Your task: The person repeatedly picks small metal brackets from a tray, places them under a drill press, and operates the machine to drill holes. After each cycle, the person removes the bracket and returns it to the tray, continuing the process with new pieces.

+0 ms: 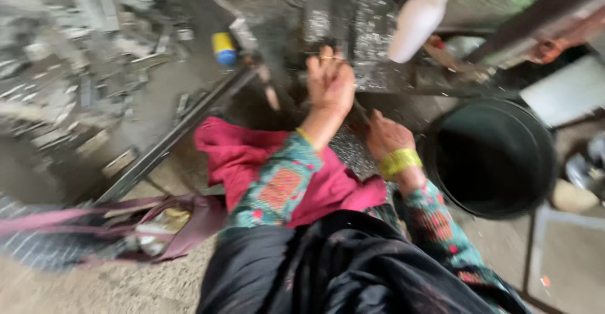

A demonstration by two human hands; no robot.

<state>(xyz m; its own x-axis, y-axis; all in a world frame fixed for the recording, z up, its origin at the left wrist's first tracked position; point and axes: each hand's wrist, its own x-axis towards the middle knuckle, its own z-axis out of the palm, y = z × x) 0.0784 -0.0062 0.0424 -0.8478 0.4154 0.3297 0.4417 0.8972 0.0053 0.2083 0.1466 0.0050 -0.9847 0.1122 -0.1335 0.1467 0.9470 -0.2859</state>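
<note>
A thin dark metal strip (360,111), probably stiff, sharp-edged and light, best pinched along its flat sides, lies at frame centre between the right hand (386,134), closed over its near end, and the left hand (330,81), fingers curled against the glittering swarf-covered machine bed (372,30), with a black bucket (491,156) at right.

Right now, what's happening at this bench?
A person works both hands at a dark machine bed littered with metal chips. The left hand reaches up toward the machine; the right hand, with a yellow bangle, rests lower on the chip-covered surface. A black bucket stands to the right. Blur hides what the fingers hold.
</note>
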